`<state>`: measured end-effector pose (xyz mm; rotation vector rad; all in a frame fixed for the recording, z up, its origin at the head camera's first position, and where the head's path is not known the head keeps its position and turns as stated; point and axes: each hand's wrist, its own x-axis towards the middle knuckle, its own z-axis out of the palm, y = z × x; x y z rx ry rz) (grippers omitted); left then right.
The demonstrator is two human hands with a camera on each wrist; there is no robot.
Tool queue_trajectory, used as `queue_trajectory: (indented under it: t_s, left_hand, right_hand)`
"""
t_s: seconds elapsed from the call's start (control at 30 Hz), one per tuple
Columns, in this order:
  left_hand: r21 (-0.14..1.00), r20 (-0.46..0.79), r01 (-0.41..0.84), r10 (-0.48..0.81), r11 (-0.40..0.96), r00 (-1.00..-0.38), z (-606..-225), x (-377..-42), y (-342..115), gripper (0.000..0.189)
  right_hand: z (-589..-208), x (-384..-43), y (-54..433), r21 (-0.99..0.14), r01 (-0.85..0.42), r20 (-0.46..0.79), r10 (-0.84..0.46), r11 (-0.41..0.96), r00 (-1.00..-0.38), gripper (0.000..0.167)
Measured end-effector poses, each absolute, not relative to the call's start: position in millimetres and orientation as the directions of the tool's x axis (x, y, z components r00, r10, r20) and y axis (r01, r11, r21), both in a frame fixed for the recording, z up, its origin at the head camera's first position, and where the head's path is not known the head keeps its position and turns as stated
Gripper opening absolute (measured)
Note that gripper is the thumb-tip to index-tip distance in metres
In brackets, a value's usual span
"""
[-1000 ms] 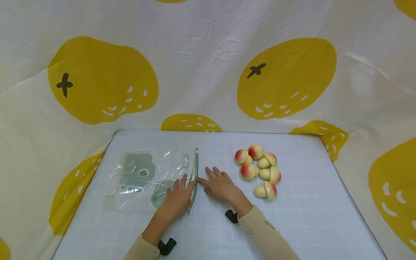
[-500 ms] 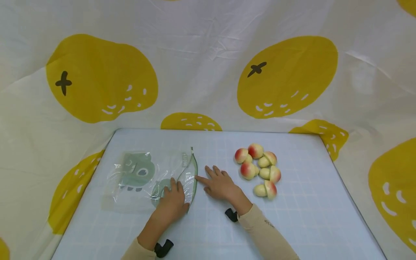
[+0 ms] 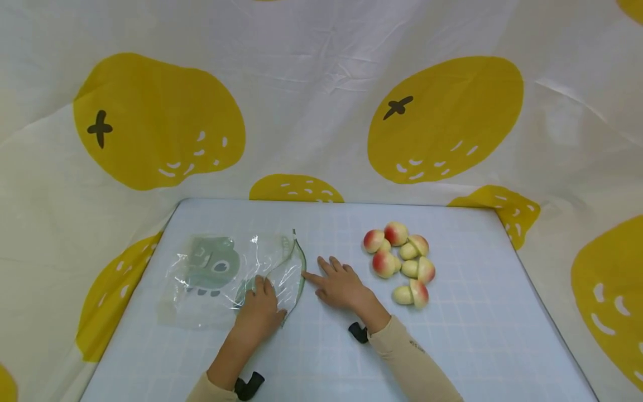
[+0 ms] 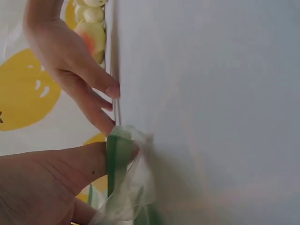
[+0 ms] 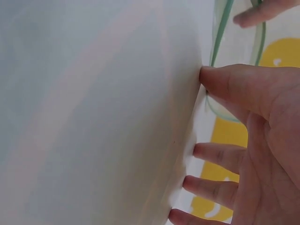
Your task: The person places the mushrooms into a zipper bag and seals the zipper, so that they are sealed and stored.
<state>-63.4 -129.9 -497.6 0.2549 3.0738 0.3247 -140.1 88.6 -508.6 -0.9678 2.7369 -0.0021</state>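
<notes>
A clear zip bag (image 3: 271, 251) with a green bear-like print lies flat on the left of the table, its green-edged mouth facing right and parted. My left hand (image 3: 258, 312) is at the mouth and holds the upper layer back. In the left wrist view, the thumb (image 4: 79, 166) of that hand passes behind the green strip (image 4: 112, 164), with film bunched about it. My right hand (image 3: 339, 286) rests on the table with fingers spread, its index fingertip touching the bag's lower green edge. Right of it lie several red-and-cream mushroom-shaped pieces (image 3: 384, 263).
The table (image 3: 477, 312) has a pale checked cover. Behind it and at its sides hangs a white cloth (image 3: 311, 111) with large yellow fruit prints. A black device (image 3: 248, 385) sits at my left wrist, another black device (image 3: 358, 333) at my right.
My left hand has drawn left and toward me, taking the bag's upper lip with it, so the mouth gapes wider. My right hand and the mushroom-shaped pieces have stayed in place.
</notes>
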Motion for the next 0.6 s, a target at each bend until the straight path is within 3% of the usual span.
queue_trajectory:
  t_s: [0.17,0.3,0.6]
  left_hand:
    - [0.343,-0.065,-0.002,0.022,0.939,-0.998,-503.1,-67.7,-141.7,0.096]
    - [0.379,-0.066,-0.047,-0.024,0.924,-0.998,-501.0,-67.9,-149.6,0.101]
    - [0.268,-0.018,-0.004,0.0,0.964,-1.0,-489.6,-63.3,-149.2,0.101]
  right_hand:
    - [-507.8,-138.8,88.6,-0.066,-0.622,-0.218,-0.62,0.78,-0.754,0.054]
    - [-506.4,-138.7,89.4,-0.071,-0.626,-0.213,-0.625,0.777,-0.751,0.055]
    - [-512.1,-139.8,90.9,-0.094,-0.618,-0.221,-0.622,0.781,-0.752,0.055]
